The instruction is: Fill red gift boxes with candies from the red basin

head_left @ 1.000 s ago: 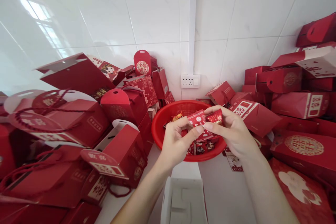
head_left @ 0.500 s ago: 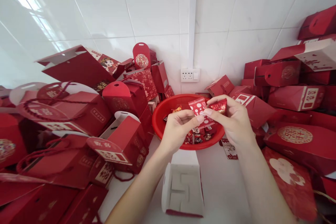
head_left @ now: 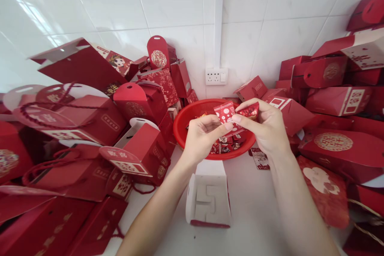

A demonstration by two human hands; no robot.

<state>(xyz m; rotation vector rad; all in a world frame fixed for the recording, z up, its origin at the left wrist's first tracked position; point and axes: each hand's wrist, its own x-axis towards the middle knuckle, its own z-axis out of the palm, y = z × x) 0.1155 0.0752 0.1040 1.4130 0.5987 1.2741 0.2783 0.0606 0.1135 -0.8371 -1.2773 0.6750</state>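
My left hand [head_left: 201,137] and my right hand [head_left: 266,127] are raised together over a red plastic basket [head_left: 183,126] of wrapped sweets. The left hand pinches a red sweet packet with white print [head_left: 225,113]. In the right hand's closed fingers sits a shiny red wrapped sweet [head_left: 249,111]. The thumbs nearly touch at the packet. Below the hands an open red gift box with a white inside [head_left: 208,197] stands on the white table, mouth facing me.
Red gift boxes are heaped at the left [head_left: 90,128] and stacked at the right [head_left: 333,100]. A wall socket [head_left: 216,76] sits on the white tiled wall behind the basket. A small red printed card [head_left: 259,158] lies beside the basket.
The view has tilted down and the scene sits higher in the frame. Both hands still hold their sweets together above the basket; the open box has come fully into view.
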